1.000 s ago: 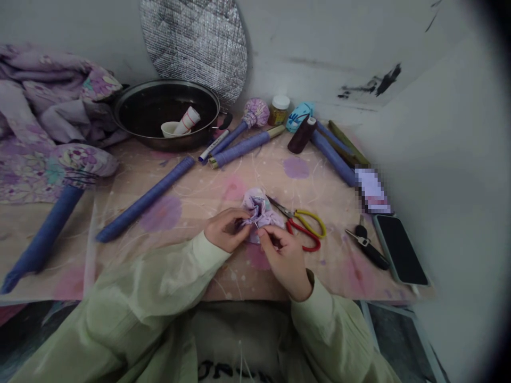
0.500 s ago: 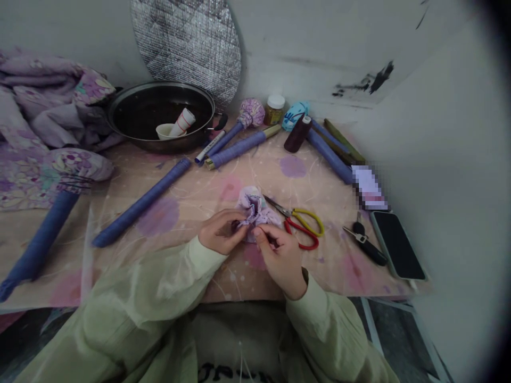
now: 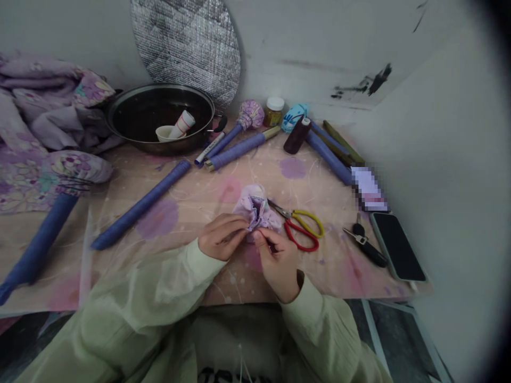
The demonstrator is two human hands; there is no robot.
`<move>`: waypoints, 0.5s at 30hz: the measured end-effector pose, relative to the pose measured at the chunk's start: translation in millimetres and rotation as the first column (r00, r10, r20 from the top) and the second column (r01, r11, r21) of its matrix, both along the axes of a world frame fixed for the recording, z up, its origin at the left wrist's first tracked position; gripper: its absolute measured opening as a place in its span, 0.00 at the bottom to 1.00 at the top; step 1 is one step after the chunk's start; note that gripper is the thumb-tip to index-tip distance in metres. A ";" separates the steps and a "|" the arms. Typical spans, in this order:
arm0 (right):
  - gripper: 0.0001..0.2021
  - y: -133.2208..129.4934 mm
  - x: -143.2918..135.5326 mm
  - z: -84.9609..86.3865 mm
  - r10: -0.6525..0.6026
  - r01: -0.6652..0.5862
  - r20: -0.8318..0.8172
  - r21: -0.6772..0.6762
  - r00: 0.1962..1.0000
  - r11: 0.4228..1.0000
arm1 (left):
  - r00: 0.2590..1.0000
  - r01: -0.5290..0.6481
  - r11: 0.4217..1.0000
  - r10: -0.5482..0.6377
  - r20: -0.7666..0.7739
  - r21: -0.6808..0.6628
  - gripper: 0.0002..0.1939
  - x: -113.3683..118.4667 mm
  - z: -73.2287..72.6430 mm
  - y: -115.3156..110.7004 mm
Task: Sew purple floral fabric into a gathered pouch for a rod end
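Observation:
A small gathered piece of pale purple flowered cloth (image 3: 248,198) lies on the table in front of me, its puckered opening facing up. My left hand (image 3: 224,235) pinches the edge on the left side. At the near edge my right hand (image 3: 278,260) also pinches, thumb against forefinger; whether a needle or thread is between those fingertips is too small to see. Scissors (image 3: 301,229) with one red and one yellow handle rest just right of the cloth, their blades pointing toward it.
Blue-wrapped sticks (image 3: 141,205) lie to the left and back. Behind stand a black pan (image 3: 131,135) with paper cups, a lidded jar (image 3: 273,113) and a dark thread cone (image 3: 297,137). Keys (image 3: 365,242) and a phone (image 3: 398,247) lie at right, beside the wall.
Both hands stay at the cloth. My left fingers have straightened and drawn closer together on its edge, and the cloth's opening has shifted slightly.

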State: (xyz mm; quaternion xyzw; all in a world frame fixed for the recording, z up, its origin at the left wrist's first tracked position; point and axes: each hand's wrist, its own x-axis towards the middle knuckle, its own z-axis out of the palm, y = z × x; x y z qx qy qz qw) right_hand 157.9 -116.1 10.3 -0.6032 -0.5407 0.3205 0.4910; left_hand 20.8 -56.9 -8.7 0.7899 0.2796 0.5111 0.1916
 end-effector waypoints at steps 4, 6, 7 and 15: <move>0.10 0.3 0.2 -3.8 -0.007 0.007 -0.022 0.002 1.000 1.000 | 0.999 0.032 0.999 -0.032 -0.019 0.033 0.06 -0.4 -1.2 2.2; 0.10 1.2 0.6 -4.9 -0.007 0.006 -0.038 -0.008 0.999 1.000 | 0.999 0.024 0.999 -0.023 -0.029 0.025 0.06 -0.3 -1.2 2.1; 0.10 1.8 0.8 -5.2 0.000 -0.001 -0.052 -0.023 0.999 1.000 | 0.999 0.007 1.000 -0.007 -0.033 0.008 0.05 -0.1 -1.0 1.8; 0.09 4.8 -1.4 -3.0 0.074 -0.118 -0.327 -0.116 0.942 0.986 | 0.996 -0.093 0.994 0.092 -0.016 -0.066 0.03 1.5 1.3 0.3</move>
